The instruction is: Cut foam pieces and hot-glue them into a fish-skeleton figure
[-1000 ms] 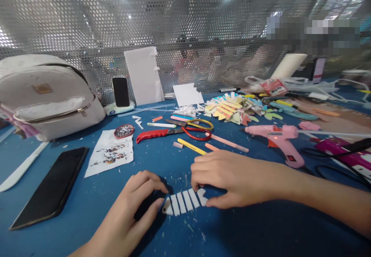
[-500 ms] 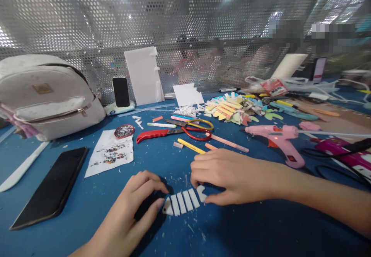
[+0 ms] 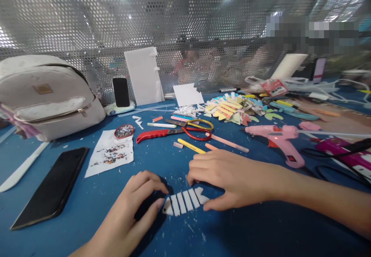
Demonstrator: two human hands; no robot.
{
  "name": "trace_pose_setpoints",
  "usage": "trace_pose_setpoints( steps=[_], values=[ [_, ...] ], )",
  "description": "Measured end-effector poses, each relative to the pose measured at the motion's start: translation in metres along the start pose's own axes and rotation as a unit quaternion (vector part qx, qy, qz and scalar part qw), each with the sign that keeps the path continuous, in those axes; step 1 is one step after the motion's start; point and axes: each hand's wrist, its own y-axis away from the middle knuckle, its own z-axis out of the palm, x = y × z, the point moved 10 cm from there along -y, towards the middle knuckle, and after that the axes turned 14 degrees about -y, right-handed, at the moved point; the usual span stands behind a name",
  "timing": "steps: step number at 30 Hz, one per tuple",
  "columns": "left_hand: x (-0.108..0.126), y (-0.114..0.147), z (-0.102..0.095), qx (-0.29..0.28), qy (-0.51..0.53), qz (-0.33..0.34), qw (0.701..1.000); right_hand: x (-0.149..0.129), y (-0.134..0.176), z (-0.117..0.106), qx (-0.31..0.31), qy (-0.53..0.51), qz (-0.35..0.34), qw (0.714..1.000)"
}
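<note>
A small fish shape in white cut pieces lies flat on the blue table: a pointed head piece (image 3: 167, 206) with a dark eye dot, several narrow strips (image 3: 185, 201) side by side with thin gaps, and a notched tail piece (image 3: 201, 196). My left hand (image 3: 136, 203) rests beside the head, thumb and forefinger apart; the thumb tip is close to that piece, and contact is unclear. Around the tail, my right hand (image 3: 214, 177) has its fingers curled above and its thumb below, spread apart. The thumb tip is at the tail's lower corner.
Scissors (image 3: 203, 129), a red-handled cutter (image 3: 153, 134) and markers (image 3: 191, 145) lie ahead. A pink glue gun (image 3: 278, 137) lies right, with a cord. Left are a phone (image 3: 52, 187), a backpack (image 3: 49, 94) and paper with beads (image 3: 95, 160). Paper scraps (image 3: 232, 108) are piled behind.
The tail piece has shifted left, up against the last strip. My right hand moved slightly left and its thumb and fingers have loosened around the tail. My left hand stayed in place.
</note>
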Motion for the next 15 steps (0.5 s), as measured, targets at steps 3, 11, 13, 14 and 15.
trace_pose_setpoints(
  steps=[3,11,13,14,15],
  values=[
    [0.0,-0.0002,-0.0003,0.001,0.001,-0.001,1.0,-0.0013,-0.0014,0.0016,0.014,0.012,-0.005,1.0],
    [0.0,-0.0001,-0.0007,0.004,0.0,0.004,1.0,-0.0025,-0.0029,0.0053,0.019,0.028,-0.005,0.999],
    [-0.0012,0.0,0.0012,-0.002,0.001,0.002,1.0,-0.0018,-0.0029,0.0055,0.017,0.028,-0.002,0.999],
    [-0.0015,0.0001,0.0016,-0.003,0.002,0.001,1.0,-0.0016,-0.0029,0.0055,0.017,0.028,-0.002,0.999],
    [-0.0017,0.0002,0.0017,-0.003,0.002,0.0,1.0,-0.0014,-0.0029,0.0054,0.016,0.028,-0.001,0.999]
  ],
)
